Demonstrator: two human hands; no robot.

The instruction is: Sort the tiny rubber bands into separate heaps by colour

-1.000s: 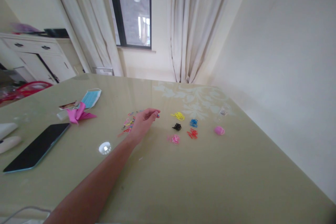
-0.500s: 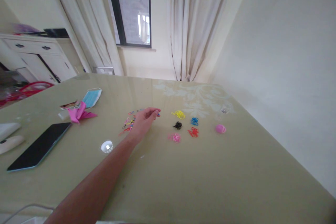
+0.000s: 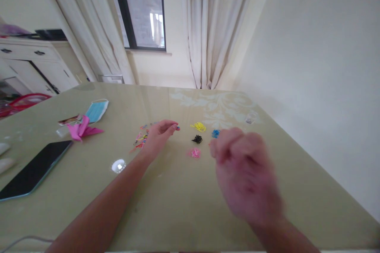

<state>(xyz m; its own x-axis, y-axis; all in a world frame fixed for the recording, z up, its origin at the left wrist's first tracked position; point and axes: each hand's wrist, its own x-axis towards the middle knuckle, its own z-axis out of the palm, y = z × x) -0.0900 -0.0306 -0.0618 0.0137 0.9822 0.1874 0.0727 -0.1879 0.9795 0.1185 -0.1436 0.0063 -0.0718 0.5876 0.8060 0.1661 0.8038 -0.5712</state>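
Note:
My left hand point(image 3: 160, 136) is closed in a pinch over the table, with tiny blue and reddish bits point(image 3: 178, 128) showing at its fingertips; their kind is too small to make out. Beside and partly under it lies a loose mix of small coloured pieces point(image 3: 139, 141). To its right are small heaps sorted by colour: yellow point(image 3: 199, 127), black point(image 3: 197, 139), pink point(image 3: 195, 153) and blue point(image 3: 215, 133). My right hand point(image 3: 247, 178) is raised close to the camera, its fingers curled but smeared by motion. It hides the area of the red heap.
A clear round lid-like piece point(image 3: 118, 165) sits near my left forearm. On the left are a dark tablet point(image 3: 34, 170), a pink folded paper point(image 3: 81, 128) and a blue face mask point(image 3: 97, 111). A small clear container point(image 3: 251, 118) stands near the right wall point(image 3: 320, 67).
My right hand has come into view from the lower right and covers the red heap and pink ball. The view has shifted slightly; my left hand stays pinched at nearly the same spot.

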